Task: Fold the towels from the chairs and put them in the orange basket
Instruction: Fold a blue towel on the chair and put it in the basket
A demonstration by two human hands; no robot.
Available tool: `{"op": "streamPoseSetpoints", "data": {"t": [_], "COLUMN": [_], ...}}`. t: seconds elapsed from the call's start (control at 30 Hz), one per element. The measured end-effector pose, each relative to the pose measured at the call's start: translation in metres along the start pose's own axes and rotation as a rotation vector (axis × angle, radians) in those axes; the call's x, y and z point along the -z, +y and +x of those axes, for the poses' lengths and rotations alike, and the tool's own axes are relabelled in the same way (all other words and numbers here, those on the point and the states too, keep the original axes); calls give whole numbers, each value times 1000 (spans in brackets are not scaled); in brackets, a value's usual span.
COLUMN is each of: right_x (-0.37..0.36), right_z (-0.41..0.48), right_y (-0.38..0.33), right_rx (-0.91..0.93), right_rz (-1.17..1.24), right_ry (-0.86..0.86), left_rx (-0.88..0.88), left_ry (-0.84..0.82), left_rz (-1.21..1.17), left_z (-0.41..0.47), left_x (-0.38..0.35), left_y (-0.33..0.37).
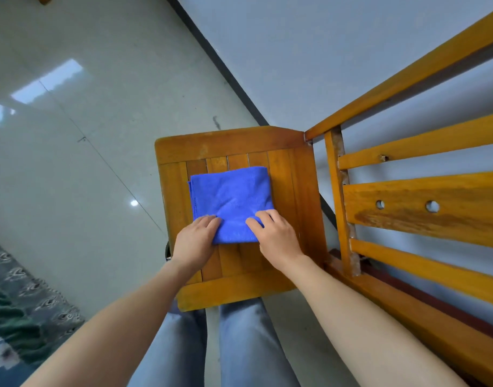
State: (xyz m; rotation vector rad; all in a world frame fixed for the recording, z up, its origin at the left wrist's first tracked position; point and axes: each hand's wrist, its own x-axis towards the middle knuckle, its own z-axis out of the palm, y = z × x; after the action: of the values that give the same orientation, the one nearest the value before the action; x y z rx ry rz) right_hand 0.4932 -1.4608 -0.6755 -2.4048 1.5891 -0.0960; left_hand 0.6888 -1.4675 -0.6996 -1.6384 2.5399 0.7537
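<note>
I count one blue towel [231, 199], already folded down to a near-square, lying flat on the slatted seat of one wooden chair [228, 143]. It sits at the seat's centre, and its near edge runs from 9 to 3 o'clock. My left hand [196, 238] sits on the corner at 7 o'clock of the cloth and my right hand [277, 236] on the corner at 5 o'clock. Both are touching the cloth and neither is nearer than the other. The rest of the towel stretches away from my fingertips toward 12 o'clock, so I judge any further fold would carry this edge that way. On each hand the fingers lie close together on top of the cloth. The thumbs are hidden, so I cannot tell whether they pinch the edge. One slatted wooden frame [421, 202] stands at 3 o'clock. I see no orange basket.
</note>
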Motion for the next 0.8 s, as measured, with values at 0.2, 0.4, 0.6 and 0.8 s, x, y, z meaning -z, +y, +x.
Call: {"op": "streamPoseSetpoints", "data": {"t": [0.2, 0.4, 0.6, 0.8], "right_x": [91, 205, 319, 427], "right_z": [16, 54, 97, 116], "right_y": [-18, -21, -28, -40], "right_rx": [-36, 106, 247, 295], "right_rz": [-15, -145, -261, -400], "right_ry": [4, 170, 386, 629], "left_rx": [-67, -91, -117, -265], "left_ry": [72, 161, 382, 567], "left_rz": [13, 23, 69, 255], "left_z": [4, 9, 17, 23], "left_x": [101, 220, 343, 460], "left_y": [14, 36, 59, 75]}}
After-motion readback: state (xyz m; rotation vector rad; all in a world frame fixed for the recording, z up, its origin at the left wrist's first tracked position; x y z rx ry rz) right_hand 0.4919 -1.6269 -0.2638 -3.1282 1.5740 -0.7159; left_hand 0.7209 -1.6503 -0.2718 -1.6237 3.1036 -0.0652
